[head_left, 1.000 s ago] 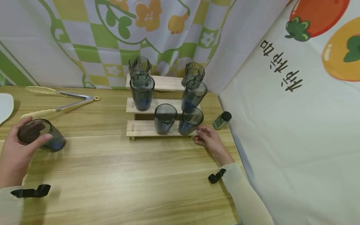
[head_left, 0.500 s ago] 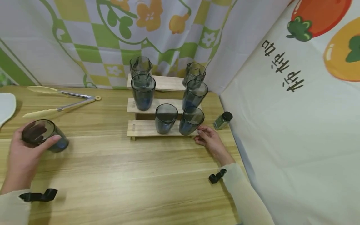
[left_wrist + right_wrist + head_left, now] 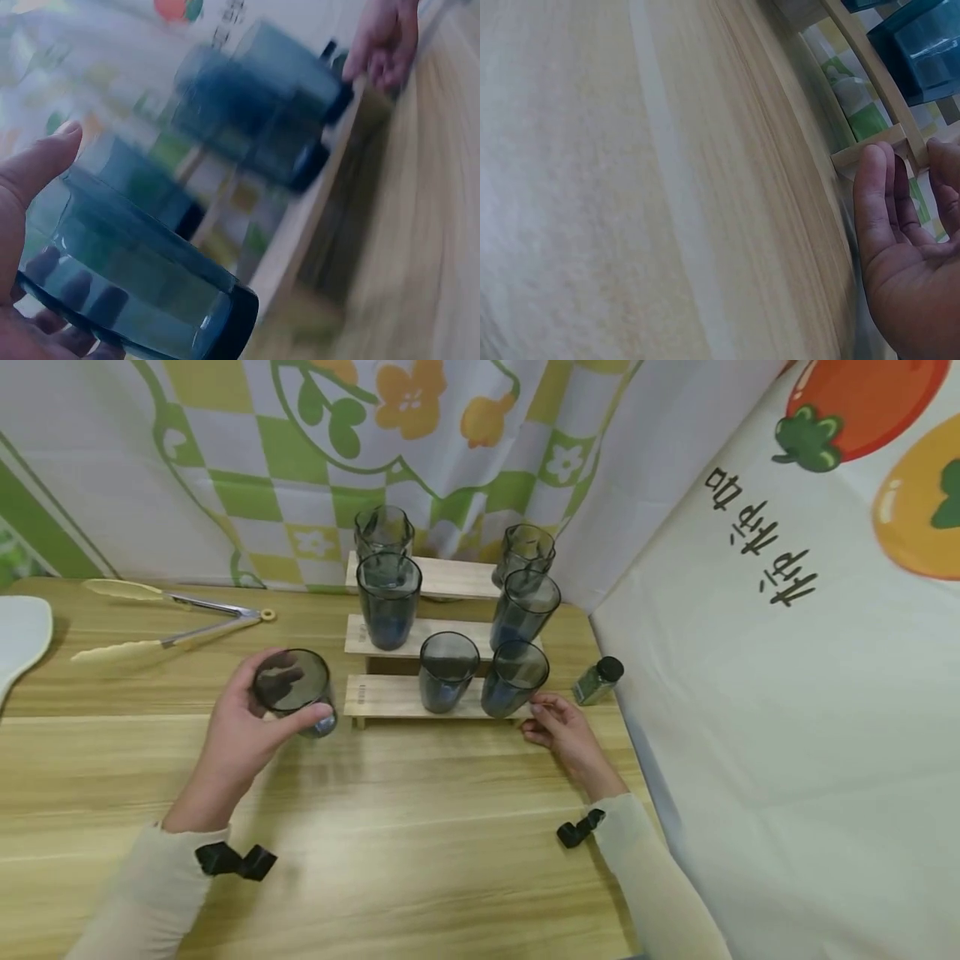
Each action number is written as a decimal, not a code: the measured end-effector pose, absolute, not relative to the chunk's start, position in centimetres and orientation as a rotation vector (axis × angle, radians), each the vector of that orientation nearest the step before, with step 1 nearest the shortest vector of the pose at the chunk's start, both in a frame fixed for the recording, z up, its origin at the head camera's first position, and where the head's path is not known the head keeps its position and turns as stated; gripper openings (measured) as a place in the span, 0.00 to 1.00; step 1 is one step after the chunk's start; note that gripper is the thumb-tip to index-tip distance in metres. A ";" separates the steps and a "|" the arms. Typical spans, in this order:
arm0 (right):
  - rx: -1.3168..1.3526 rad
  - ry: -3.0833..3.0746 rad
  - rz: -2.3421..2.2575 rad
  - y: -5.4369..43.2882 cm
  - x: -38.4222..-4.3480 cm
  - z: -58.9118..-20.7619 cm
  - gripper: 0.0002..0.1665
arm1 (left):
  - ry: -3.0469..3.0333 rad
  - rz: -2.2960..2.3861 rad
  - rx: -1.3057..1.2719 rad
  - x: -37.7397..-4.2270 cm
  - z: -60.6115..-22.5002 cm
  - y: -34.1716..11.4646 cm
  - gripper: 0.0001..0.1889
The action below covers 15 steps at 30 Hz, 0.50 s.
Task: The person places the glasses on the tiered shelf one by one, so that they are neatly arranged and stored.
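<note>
My left hand [image 3: 238, 731] grips a smoky blue-grey glass tumbler [image 3: 300, 683] around its side, thumb on the near side and fingers behind. The tumbler is tilted, just left of a three-tier wooden rack [image 3: 381, 695]. In the left wrist view the fingers show through the tumbler [image 3: 142, 262]. At the rack's right end my right hand [image 3: 567, 742] holds the corner of the lowest shelf between thumb and fingers. On that shelf stand two matching tumblers, a left one [image 3: 447, 672] and a right one [image 3: 514, 678], the right one near my fingertips.
Two tumblers stand on the middle shelf, a left one [image 3: 390, 602] and a right one [image 3: 525, 610]; two wavy glasses are on top. Behind hangs a patterned curtain [image 3: 277, 443]. Tongs [image 3: 217, 618] and a white utensil [image 3: 22, 635] lie left, a spice jar [image 3: 597, 682] right.
My left hand has carried the tumbler rightward across the table, from the far left to beside the rack. The right hand has stayed at the rack's corner. The view has shifted slightly.
</note>
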State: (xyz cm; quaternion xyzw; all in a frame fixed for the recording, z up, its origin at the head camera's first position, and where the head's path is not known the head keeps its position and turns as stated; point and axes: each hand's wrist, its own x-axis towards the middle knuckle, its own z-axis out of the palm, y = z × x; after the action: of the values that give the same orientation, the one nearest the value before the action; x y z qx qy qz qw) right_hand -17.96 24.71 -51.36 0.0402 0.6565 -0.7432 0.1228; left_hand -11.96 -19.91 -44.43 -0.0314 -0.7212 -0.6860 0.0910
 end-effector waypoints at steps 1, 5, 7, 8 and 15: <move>0.113 1.910 -2.171 24.7 -18.0 -51.4 0.19 | -2.172 -2.035 -0.120 -12.5 -44.1 -19.0 0.41; 0.093 1.903 -2.164 24.4 -18.4 -51.5 0.17 | -2.202 -2.084 -0.118 -14.6 -43.7 -16.1 0.44; 0.097 1.899 -2.162 24.3 -18.5 -51.6 0.16 | -2.203 -2.130 -0.088 -15.3 -43.9 -15.2 0.47; 0.098 1.899 -2.161 24.3 -18.5 -51.6 0.16 | -2.202 -2.147 -0.069 -15.6 -44.0 -14.7 0.48; 0.068 1.900 -2.157 24.2 -18.7 -51.8 0.17 | -2.199 -2.063 -0.047 -16.2 -45.0 -13.2 0.50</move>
State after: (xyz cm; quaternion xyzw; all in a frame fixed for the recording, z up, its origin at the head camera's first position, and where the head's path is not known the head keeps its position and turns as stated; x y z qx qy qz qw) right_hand -18.71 24.20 -51.84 0.0235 0.6549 -0.7436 0.1326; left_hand -16.22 -13.19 -45.05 -0.0156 -0.7278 -0.6827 0.0629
